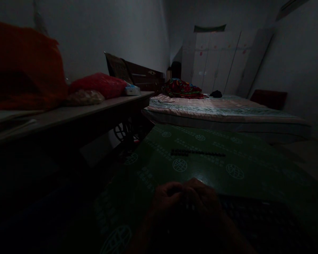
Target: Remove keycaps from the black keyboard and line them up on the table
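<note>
My left hand (167,195) and my right hand (202,197) meet close together over the near part of a green board-like table top (159,169). The fingers of both are bent and pressed inward. What they hold, if anything, is lost in the dark. Just right of my right hand lies a black keyboard (257,211), its keys barely showing. Beyond my hands, small dark pieces that look like keycaps (197,152) are lined up in a row, doubled at the left end.
A bed (228,109) stands behind the table, with a patterned red blanket (182,88) on it. Along the left wall runs a long bench (95,109) holding a red bag (100,84) and an orange bag (26,67). A pale wardrobe (217,60) is at the back.
</note>
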